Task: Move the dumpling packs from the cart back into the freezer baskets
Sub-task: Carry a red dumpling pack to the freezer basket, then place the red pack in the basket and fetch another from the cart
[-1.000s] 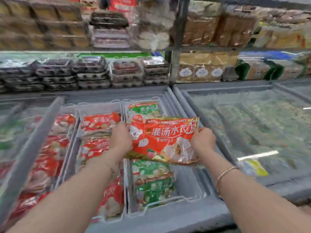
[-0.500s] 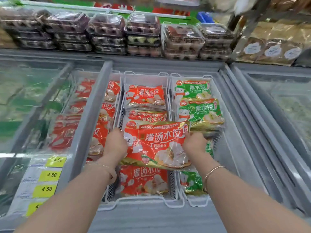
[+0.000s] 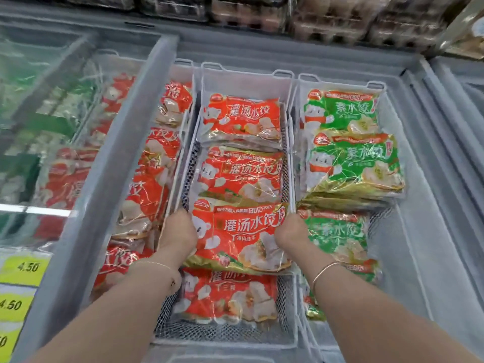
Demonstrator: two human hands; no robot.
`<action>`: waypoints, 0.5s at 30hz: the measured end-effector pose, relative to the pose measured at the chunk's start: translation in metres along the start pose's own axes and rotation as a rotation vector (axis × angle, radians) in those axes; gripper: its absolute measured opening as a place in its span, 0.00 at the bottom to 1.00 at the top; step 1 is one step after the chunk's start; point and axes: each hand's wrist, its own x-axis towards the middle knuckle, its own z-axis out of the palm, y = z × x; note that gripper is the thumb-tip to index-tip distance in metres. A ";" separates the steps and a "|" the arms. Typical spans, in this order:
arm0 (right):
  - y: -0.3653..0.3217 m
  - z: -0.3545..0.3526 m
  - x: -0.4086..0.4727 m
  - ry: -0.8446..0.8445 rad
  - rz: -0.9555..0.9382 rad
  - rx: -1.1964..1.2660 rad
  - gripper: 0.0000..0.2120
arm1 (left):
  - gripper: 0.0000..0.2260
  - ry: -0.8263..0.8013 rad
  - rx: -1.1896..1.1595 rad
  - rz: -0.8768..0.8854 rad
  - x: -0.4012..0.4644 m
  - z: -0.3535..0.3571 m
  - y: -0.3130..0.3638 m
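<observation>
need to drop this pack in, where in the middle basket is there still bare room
Bare mesh floor shows at the near end of the middle white wire basket, around the nearest red dumpling pack. Farther back, red packs fill it. The held red pack, gripped by left hand and right hand, spans wall to wall. The green packs crowd the right basket.

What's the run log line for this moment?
hands: left, right grip red pack | place: over middle basket | step: lowering, unreleased
</observation>
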 end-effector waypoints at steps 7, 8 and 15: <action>0.002 0.026 0.049 0.021 -0.064 0.062 0.14 | 0.12 -0.037 0.078 -0.014 0.036 0.023 0.009; 0.003 0.028 0.056 0.036 -0.071 0.046 0.13 | 0.12 -0.026 0.089 -0.016 0.042 0.025 0.009; 0.010 0.048 0.070 0.045 -0.083 -0.091 0.16 | 0.13 0.026 0.156 -0.008 0.055 0.042 -0.002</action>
